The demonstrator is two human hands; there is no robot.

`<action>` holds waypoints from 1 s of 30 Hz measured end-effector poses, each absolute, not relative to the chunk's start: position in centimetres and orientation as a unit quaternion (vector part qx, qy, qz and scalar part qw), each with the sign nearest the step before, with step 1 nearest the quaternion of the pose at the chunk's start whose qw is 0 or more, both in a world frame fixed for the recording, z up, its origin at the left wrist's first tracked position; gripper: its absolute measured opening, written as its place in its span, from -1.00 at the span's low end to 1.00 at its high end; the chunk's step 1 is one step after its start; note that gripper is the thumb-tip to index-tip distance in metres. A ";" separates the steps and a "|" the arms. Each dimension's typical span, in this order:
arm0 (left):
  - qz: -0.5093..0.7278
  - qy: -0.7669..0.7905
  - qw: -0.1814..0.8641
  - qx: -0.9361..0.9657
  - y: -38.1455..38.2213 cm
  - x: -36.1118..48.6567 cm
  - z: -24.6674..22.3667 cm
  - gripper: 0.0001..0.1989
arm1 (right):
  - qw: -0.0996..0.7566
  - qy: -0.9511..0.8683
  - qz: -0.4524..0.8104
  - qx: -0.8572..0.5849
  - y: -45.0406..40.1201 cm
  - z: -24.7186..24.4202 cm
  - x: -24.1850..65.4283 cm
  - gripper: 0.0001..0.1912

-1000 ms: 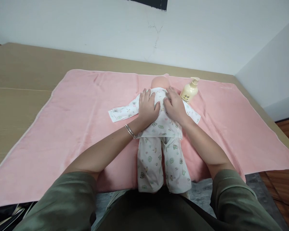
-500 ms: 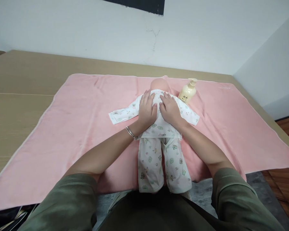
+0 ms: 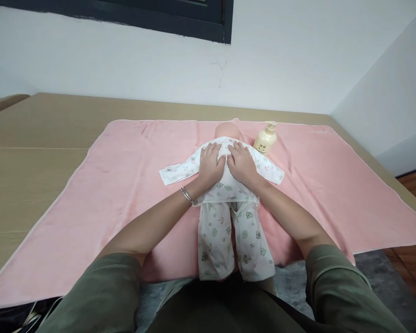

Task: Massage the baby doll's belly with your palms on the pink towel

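A doll [image 3: 228, 130] in a white patterned top [image 3: 225, 192] and matching trousers [image 3: 216, 236] lies on a pink blanket [image 3: 131, 185], its bald head toward the wall and its sleeves spread. My left hand [image 3: 211, 163] rests flat on the left side of the doll's upper body, fingers slightly apart. On the right side lies my right hand [image 3: 241, 162], also flat with its fingers spread. The two thumbs are close together near the middle. Neither hand grips anything. The doll's face is not visible.
A cream pump bottle [image 3: 265, 138] lies tilted on the blanket beside the doll's right-hand sleeve. The blanket covers much of a wooden table [image 3: 38, 180] and hangs over its near edge. Behind stands a white wall [image 3: 280, 60] with a dark frame [image 3: 159, 21].
The view has tilted up a little, so more of the dark frame shows and the table sits lower. Both hands remain on the doll's upper body.
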State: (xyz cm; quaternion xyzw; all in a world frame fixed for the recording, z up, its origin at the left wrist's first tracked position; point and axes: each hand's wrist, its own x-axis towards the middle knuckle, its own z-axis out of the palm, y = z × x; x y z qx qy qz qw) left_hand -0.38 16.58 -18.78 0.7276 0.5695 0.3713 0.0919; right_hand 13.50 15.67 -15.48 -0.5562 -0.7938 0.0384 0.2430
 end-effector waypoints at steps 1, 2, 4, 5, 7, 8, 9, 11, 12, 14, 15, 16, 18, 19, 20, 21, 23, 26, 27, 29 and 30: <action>0.367 0.573 0.095 0.727 16.7 -0.4 -18.8 -0.54 | 0.229 -0.798 0.043 -0.557 15.7 -15.5 13.5 -0.51; 0.363 0.575 0.100 0.726 16.8 -0.4 -18.8 -0.54 | 0.221 -0.800 0.049 -0.555 15.8 -15.5 13.6 -0.51; 0.365 0.574 0.112 0.724 17.0 -0.5 -18.9 -0.54 | 0.227 -0.803 0.062 -0.547 16.2 -15.6 13.9 -0.51; 0.374 0.570 0.119 0.722 17.1 -0.5 -19.0 -0.54 | 0.235 -0.805 0.071 -0.540 16.4 -15.6 14.2 -0.52; 0.412 0.554 0.132 0.711 17.3 -0.7 -19.0 -0.57 | 0.252 -0.805 0.092 -0.530 16.9 -15.7 14.6 -0.52; 0.441 0.541 0.136 0.702 17.4 -0.7 -18.9 -0.60 | 0.257 -0.805 0.102 -0.526 17.1 -15.6 14.8 -0.51; 0.473 0.527 0.141 0.692 17.5 -0.6 -18.7 -0.64 | 0.261 -0.805 0.111 -0.521 17.3 -15.5 14.9 -0.50; 0.539 0.497 0.166 0.659 17.9 -0.3 -17.8 -0.71 | 0.273 -0.809 0.124 -0.506 17.4 -15.0 15.1 -0.48; 0.570 0.481 0.195 0.637 18.1 0.0 -17.2 -0.73 | 0.286 -0.810 0.123 -0.496 17.4 -14.5 15.3 -0.48; 0.625 0.435 0.290 0.579 18.6 0.9 -15.4 -0.73 | 0.331 -0.807 0.102 -0.479 17.1 -13.3 15.7 -0.50; 0.642 0.400 0.356 0.549 18.8 1.6 -14.4 -0.72 | 0.358 -0.799 0.084 -0.476 16.9 -12.6 16.0 -0.51; 0.650 0.358 0.428 0.516 19.1 2.2 -13.3 -0.69 | 0.384 -0.787 0.062 -0.479 16.7 -12.0 16.4 -0.52; 0.610 0.286 0.582 0.455 19.6 3.7 -11.3 -0.56 | 0.420 -0.757 0.023 -0.501 16.5 -10.7 17.4 -0.49; 0.581 0.266 0.640 0.426 19.9 4.5 -10.4 -0.50 | 0.425 -0.742 0.007 -0.519 16.6 -10.2 17.9 -0.46; 0.555 0.255 0.683 0.400 20.2 5.3 -9.7 -0.45 | 0.418 -0.732 -0.007 -0.538 16.7 -9.8 18.5 -0.43; 0.536 0.250 0.713 0.377 20.5 6.1 -9.1 -0.40 | 0.399 -0.729 -0.018 -0.556 16.9 -9.6 18.9 -0.39; 0.516 0.248 0.750 0.332 21.1 7.4 -8.4 -0.32 | 0.339 -0.736 -0.034 -0.585 17.5 -9.3 19.8 -0.34; 0.507 0.248 0.782 0.264 22.0 8.9 -8.2 -0.24 | 0.253 -0.750 -0.050 -0.609 18.1 -9.1 20.7 -0.34; 0.506 0.245 0.790 0.246 22.2 9.2 -8.2 -0.23 | 0.232 -0.753 -0.055 -0.614 18.2 -9.0 21.0 -0.35; 0.501 0.239 0.801 0.225 22.3 9.6 -8.5 -0.25 | 0.197 -0.762 -0.065 -0.613 18.4 -8.7 21.3 -0.40; 0.498 0.237 0.803 0.224 22.3 9.7 -8.6 -0.28 | 0.186 -0.766 -0.069 -0.611 18.4 -8.5 21.4 -0.44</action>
